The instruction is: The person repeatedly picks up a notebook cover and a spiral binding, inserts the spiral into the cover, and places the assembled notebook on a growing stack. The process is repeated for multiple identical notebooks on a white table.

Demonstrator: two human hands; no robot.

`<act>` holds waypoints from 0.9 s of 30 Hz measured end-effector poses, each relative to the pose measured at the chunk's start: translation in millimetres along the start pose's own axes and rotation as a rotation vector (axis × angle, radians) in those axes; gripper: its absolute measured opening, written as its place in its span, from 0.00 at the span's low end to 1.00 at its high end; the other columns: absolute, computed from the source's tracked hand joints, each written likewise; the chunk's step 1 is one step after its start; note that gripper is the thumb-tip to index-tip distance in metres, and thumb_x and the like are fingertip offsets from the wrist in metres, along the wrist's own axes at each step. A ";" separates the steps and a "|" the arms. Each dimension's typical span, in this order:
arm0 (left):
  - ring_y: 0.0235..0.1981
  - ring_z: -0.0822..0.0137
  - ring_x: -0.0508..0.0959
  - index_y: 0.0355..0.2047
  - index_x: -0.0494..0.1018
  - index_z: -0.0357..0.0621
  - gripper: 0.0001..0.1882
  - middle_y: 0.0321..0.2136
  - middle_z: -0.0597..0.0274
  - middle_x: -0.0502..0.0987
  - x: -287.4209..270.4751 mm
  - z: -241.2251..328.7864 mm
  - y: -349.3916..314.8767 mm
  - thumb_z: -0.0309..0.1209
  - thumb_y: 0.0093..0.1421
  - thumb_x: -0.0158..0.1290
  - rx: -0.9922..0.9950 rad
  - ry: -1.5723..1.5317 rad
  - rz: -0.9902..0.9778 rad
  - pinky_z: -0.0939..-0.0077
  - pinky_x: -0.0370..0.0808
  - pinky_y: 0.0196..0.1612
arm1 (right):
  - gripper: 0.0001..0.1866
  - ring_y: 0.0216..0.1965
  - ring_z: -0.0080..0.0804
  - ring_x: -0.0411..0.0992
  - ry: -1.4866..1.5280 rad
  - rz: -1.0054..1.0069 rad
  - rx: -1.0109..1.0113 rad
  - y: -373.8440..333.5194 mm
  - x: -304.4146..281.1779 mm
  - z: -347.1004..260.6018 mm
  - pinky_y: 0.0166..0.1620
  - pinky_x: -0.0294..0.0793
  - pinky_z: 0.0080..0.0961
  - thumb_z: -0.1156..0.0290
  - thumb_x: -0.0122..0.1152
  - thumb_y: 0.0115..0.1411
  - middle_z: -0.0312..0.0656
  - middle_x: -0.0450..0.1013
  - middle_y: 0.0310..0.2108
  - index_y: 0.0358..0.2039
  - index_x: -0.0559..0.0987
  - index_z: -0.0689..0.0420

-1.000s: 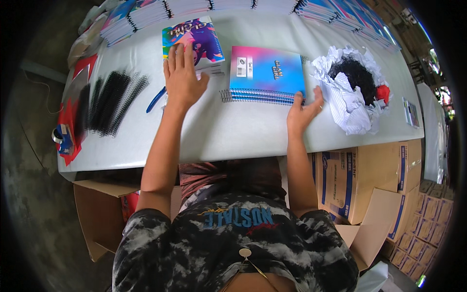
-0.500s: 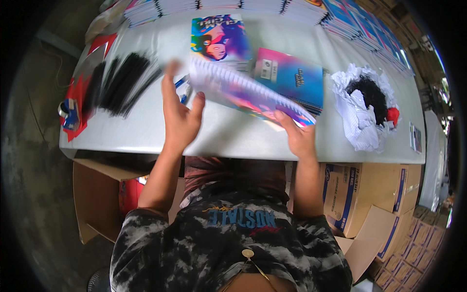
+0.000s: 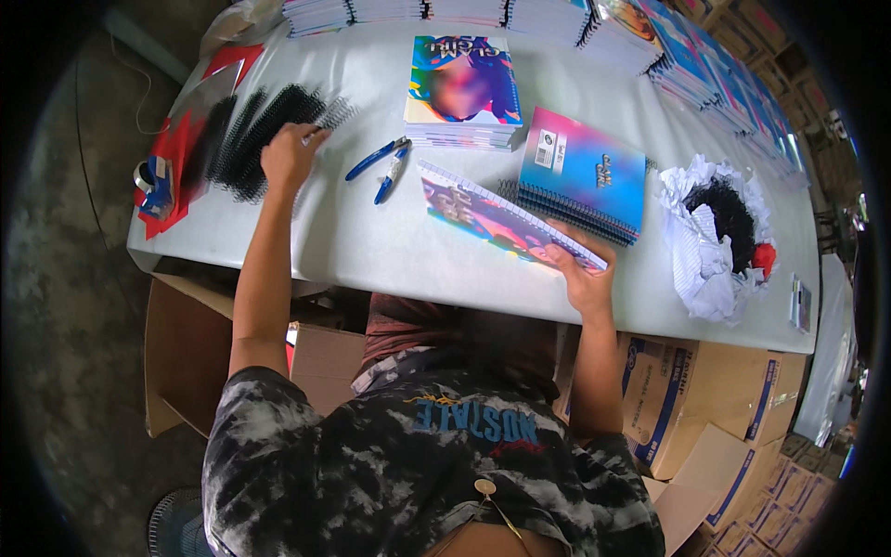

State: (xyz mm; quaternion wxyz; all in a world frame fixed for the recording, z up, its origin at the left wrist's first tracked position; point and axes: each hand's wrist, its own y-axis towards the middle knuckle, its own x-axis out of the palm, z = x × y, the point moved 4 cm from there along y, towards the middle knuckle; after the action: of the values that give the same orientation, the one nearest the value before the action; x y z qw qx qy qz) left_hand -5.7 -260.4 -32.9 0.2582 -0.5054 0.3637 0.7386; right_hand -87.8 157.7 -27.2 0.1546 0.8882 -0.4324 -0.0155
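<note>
In my right hand is an unbound notebook with a colourful cover, tilted above the table, its white edge punched with a row of holes. Thumb on the cover, fingers behind it, I grip its right end. My left hand is over the pile of black spiral binding coils, thumb and fingers pinched at a coil; the hand partly hides it. Between the hands and farther back stands a stack of colourful notebooks. To its right are pink-and-blue notebooks with black coils along an edge.
Two blue pens or tools lie mid-table. At left are a tape dispenser and red sheets. Crumpled white wrapping holds black coil scraps at right. Notebook stacks line the far edge; cardboard boxes stand below.
My left hand has left the notebook's side and reached left onto the coils. The notebook, still in my right hand, has come lower. The whole view has shifted slightly.
</note>
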 end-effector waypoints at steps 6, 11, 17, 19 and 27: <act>0.38 0.54 0.76 0.40 0.76 0.46 0.20 0.38 0.54 0.76 -37.9 11.1 9.9 0.47 0.56 0.48 0.031 -0.146 -0.054 0.66 0.71 0.41 | 0.14 0.39 0.23 0.72 -0.078 0.032 -0.018 0.0 -0.3 -7.4 0.45 0.71 0.19 0.81 0.59 0.53 0.44 0.75 0.40 0.42 0.76 0.66; 0.34 0.63 0.74 0.38 0.72 0.38 0.16 0.33 0.54 0.75 -51.0 72.7 -30.4 0.38 0.60 0.45 0.317 -0.699 -0.178 0.73 0.69 0.40 | 0.14 0.38 0.22 0.72 -0.136 0.079 -0.030 3.7 -5.6 -2.4 0.44 0.70 0.18 0.82 0.59 0.53 0.44 0.75 0.40 0.42 0.76 0.66; 0.22 0.80 0.58 0.26 0.67 0.41 0.18 0.18 0.72 0.60 -44.1 124.9 -68.8 0.43 0.64 0.44 0.251 -1.018 -0.574 0.85 0.58 0.26 | 0.14 0.37 0.22 0.72 -0.161 0.093 -0.014 6.2 -4.8 -4.4 0.44 0.70 0.18 0.82 0.59 0.53 0.43 0.75 0.39 0.41 0.76 0.66; 0.20 0.80 0.57 0.26 0.69 0.41 0.19 0.15 0.73 0.59 -40.9 125.0 -67.9 0.44 0.63 0.44 0.242 -0.937 -0.575 0.84 0.58 0.24 | 0.13 0.37 0.22 0.72 -0.163 0.086 -0.016 6.1 -3.9 -5.2 0.44 0.70 0.18 0.82 0.59 0.53 0.43 0.75 0.38 0.41 0.76 0.66; 0.21 0.82 0.62 0.30 0.70 0.39 0.14 0.19 0.70 0.66 -46.4 131.1 -54.6 0.39 0.61 0.50 0.196 -1.184 -0.594 0.87 0.60 0.25 | 0.12 0.36 0.22 0.72 -0.165 0.001 -0.101 8.5 -2.1 -9.9 0.43 0.71 0.18 0.82 0.58 0.53 0.43 0.76 0.36 0.40 0.77 0.66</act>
State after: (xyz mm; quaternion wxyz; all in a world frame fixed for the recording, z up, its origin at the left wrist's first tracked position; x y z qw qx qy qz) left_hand -21.5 -123.5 24.8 0.6512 -0.0675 0.0716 0.7525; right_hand -94.1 157.0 -15.6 0.1629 0.8748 -0.4426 -0.1104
